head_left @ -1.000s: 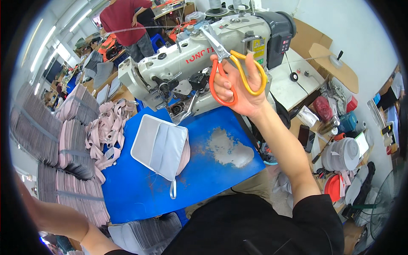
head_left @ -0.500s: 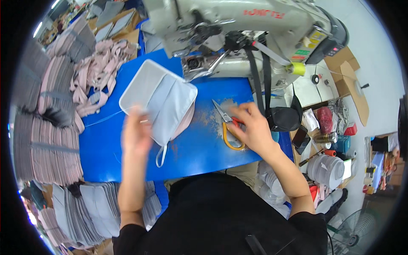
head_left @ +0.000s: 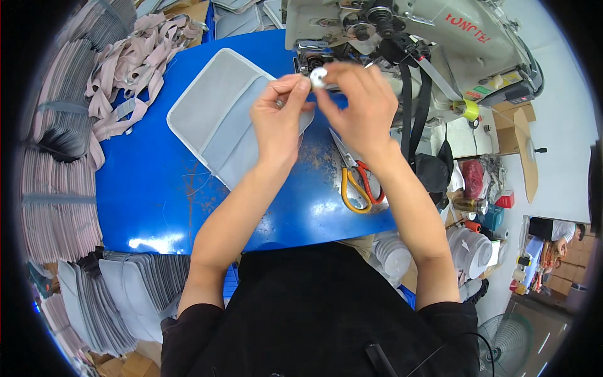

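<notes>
Both hands are raised close together in front of the sewing machine (head_left: 465, 38). Between their fingertips is a small white round piece (head_left: 318, 77) that looks like a bobbin. My right hand (head_left: 364, 110) has its thumb and fingers around it. My left hand (head_left: 279, 119) is pinched at its left side; what lies in that pinch is too small to make out. Below the left hand lies a grey fabric panel (head_left: 204, 94) with white edging, flat on the blue table (head_left: 151, 207). Scissors (head_left: 355, 179) with orange and red handles lie near my right forearm.
Stacks of grey and pink fabric pieces (head_left: 59, 201) line the left side. A heap of pink straps (head_left: 135, 63) lies at the far left of the table. Black straps (head_left: 411, 107) hang beside the machine. White spools (head_left: 468, 251) and a fan (head_left: 502, 345) are at the right.
My right hand has left the scissors and risen toward the machine. My left hand has moved right and up to meet it. The white round piece now shows between them.
</notes>
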{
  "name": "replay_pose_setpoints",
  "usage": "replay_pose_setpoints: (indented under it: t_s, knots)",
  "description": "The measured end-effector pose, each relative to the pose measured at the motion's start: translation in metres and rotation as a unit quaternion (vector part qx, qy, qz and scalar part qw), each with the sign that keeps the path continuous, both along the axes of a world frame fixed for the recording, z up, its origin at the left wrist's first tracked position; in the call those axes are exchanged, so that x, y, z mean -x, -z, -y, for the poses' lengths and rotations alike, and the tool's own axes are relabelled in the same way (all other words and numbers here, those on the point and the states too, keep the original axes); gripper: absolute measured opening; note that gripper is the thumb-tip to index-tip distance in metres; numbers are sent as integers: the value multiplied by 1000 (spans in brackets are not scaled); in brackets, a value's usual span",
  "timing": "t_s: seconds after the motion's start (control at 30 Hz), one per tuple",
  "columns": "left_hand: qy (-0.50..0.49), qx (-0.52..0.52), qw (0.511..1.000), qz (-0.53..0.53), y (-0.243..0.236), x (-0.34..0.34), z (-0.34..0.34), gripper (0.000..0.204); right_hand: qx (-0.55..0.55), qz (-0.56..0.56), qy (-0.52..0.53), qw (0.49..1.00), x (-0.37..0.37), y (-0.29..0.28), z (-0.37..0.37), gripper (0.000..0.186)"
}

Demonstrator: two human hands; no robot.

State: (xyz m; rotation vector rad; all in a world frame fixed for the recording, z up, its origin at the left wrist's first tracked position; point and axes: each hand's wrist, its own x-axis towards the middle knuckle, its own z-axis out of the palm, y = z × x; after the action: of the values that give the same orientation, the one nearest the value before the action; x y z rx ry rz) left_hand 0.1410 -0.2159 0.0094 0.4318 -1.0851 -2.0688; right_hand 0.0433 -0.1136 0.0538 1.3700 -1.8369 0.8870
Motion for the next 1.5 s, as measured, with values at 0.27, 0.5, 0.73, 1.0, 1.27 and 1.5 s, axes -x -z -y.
replay_pose_setpoints:
  t_s: [0.27,0.5,0.73,1.0,1.27,1.5]
  knots:
    - [-104,267,955,78,12,9,15,9,-26,-43,88,995,19,14,24,16]
    - [-91,290,949,85,12,5,14,9,-54,42,54,996,11,18,13,24]
    - [-44,345,935,72,4,-12,-2,7,-9,7,32,999,20,22,11,24]
    - [534,559,606,185,-67,-161,14,27,26,-94,21,995,17,19,-40,13]
    - [-66,436,894,75,-119,-88,108,17,-59,136,-43,988,-55,52,46,16]
    - [99,500,837,200,8,16,91,33,-187,117,-84,972,-56,62,-42,15]
